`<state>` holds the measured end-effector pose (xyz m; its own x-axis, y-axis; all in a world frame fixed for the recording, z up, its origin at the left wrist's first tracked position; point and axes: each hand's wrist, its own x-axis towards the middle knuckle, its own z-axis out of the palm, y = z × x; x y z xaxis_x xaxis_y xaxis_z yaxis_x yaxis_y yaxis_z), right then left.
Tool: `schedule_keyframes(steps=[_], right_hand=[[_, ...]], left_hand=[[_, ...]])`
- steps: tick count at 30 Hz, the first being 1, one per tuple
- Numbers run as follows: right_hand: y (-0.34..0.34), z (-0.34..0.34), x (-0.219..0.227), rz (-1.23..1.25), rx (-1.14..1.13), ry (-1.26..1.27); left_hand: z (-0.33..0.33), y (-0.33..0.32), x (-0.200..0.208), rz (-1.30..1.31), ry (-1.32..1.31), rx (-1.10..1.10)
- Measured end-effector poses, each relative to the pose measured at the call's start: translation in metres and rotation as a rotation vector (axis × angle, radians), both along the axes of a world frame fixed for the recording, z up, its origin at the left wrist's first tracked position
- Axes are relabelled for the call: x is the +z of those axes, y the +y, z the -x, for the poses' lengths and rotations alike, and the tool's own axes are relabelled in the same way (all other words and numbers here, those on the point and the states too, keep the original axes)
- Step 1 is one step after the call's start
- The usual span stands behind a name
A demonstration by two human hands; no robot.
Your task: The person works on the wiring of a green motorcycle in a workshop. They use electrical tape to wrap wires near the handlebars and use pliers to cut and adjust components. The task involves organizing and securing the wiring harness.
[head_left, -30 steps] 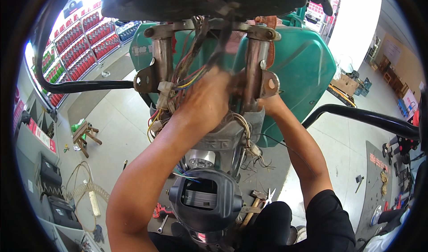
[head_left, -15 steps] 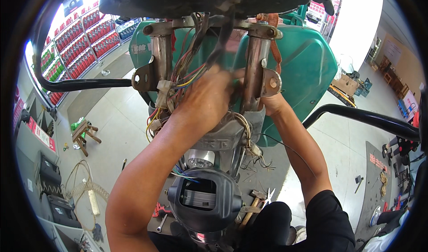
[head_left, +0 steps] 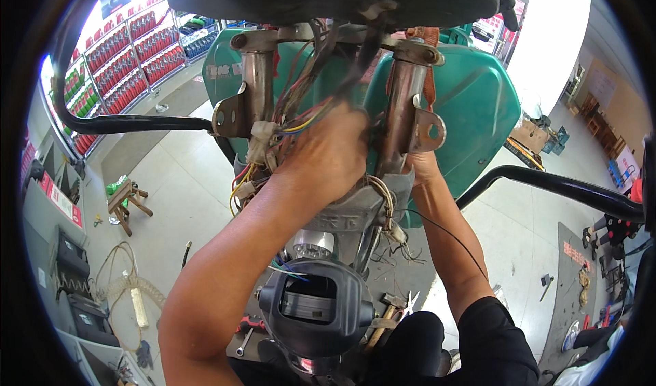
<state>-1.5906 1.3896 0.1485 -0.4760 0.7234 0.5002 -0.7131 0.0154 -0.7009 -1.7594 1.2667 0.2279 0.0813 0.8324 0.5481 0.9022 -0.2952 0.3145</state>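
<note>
Deep in the wiring behind the fork tubes

Evidently both hands were working at the motorcycle's front end. The left hand (head_left: 335, 157) was curled into the bundle of coloured wires (head_left: 301, 116) between the two bare metal fork tubes (head_left: 258, 92), fingers hidden, so its grip could not be told. The right hand (head_left: 425, 167) wrapped the right tube beside the green fuel tank (head_left: 471, 106). A hard pull might tear a thin wire from its white connector (head_left: 260, 140), or chafe it on the bracket.
</note>
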Motion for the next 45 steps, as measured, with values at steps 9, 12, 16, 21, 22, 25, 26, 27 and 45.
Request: schedule_keyframes(steps=[9, 12, 16, 21, 22, 25, 26, 27, 45], right_hand=[[0.014, -0.015, -0.026, 0.122, -0.057, -0.013], [0.001, -0.007, -0.017, 0.109, -0.132, -0.096], [0.004, -0.022, -0.008, -0.228, -0.328, -0.383], [-0.008, -0.031, -0.001, -0.359, -0.410, -0.444], [-0.010, -0.029, 0.001, -0.401, -0.441, -0.459], [-0.019, -0.021, 0.003, -0.570, -0.521, -0.469], [-0.018, -0.022, 0.000, -0.573, -0.526, -0.480], [-0.016, -0.024, -0.004, -0.576, -0.531, -0.490], [-0.031, -0.017, -0.028, -0.020, -0.162, -0.123]], left_hand=[[-0.002, 0.002, -0.001, -0.004, 0.011, -0.037], [0.002, 0.002, -0.006, -0.026, 0.011, -0.043], [0.004, 0.003, -0.004, -0.028, 0.014, -0.077], [0.000, 0.002, -0.004, -0.038, 0.016, -0.090], [0.001, 0.004, -0.004, -0.041, 0.028, -0.077], [0.001, 0.002, -0.001, -0.006, 0.048, -0.038], [0.001, 0.001, 0.000, 0.014, 0.051, -0.027], [0.000, 0.001, 0.000, 0.014, 0.063, -0.032], [0.003, 0.004, -0.008, -0.019, 0.003, -0.103]])
